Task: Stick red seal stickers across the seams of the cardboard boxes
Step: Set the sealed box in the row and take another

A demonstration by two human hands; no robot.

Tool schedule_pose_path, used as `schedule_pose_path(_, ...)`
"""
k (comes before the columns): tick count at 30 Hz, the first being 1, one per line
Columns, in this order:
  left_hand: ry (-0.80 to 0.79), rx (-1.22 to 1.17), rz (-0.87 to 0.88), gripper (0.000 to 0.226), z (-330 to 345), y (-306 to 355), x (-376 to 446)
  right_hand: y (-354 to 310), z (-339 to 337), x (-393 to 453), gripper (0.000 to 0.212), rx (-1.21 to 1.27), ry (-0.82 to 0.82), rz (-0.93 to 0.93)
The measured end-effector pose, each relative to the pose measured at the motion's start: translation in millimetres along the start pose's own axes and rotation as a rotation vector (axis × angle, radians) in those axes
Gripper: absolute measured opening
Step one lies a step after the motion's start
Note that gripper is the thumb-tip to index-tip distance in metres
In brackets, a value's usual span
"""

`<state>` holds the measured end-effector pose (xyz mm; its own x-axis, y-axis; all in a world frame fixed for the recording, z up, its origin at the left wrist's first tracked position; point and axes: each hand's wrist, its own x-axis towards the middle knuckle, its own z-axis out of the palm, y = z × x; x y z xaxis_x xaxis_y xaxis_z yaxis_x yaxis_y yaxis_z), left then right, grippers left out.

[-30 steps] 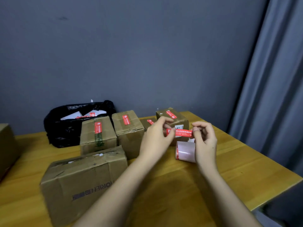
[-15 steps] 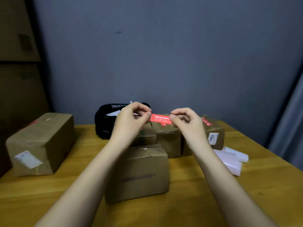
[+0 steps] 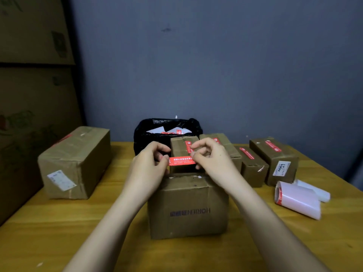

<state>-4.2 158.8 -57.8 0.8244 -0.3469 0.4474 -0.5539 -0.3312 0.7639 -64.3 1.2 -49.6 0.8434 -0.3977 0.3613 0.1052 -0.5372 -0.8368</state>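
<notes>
I am pinching a red seal sticker [image 3: 182, 161] taut at centre frame, my left hand [image 3: 149, 169] gripping its left end and my right hand [image 3: 211, 162] its right end, above the nearest cardboard box [image 3: 188, 208]. That box is showing dark mirrored print, seemingly "HORIEN". The sticker's white lettering is too small to read. Sealed boxes [image 3: 253, 163] are sitting at right of centre on the worktop [image 3: 59, 232], one bearing a white label [image 3: 281, 168], illegible
</notes>
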Motion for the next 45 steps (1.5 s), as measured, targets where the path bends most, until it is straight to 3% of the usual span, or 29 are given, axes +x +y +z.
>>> schedule_pose_path(9, -0.034, 0.036, -0.014, 0.015, -3.1, 0.7, -26.5, -0.4, -6.4, -24.9, 0.013, 0.014, -0.066, 0.067)
schedule_pose_path(13, -0.021, 0.046, 0.005, 0.014, -7.2, 4.1, -40.0, -1.9, -3.7, -41.0, 0.012, 0.0, -0.004, 0.046)
schedule_pose_path(23, -0.003, 0.216, 0.018, 0.012, -6.9, 6.9, -49.7, -3.7, 2.1, -54.4, 0.014, -0.219, 0.075, 0.007)
schedule_pose_path(36, -0.018, 0.502, 0.05, 0.017, -3.4, 17.7, -53.6, -14.3, 5.7, -63.4, 0.014, -0.511, 0.022, -0.053)
schedule_pose_path(45, -0.037, 0.6, 0.063, 0.019, 0.7, 17.5, -49.7, -16.1, 8.0, -63.7, 0.014, -0.583, 0.006, -0.085)
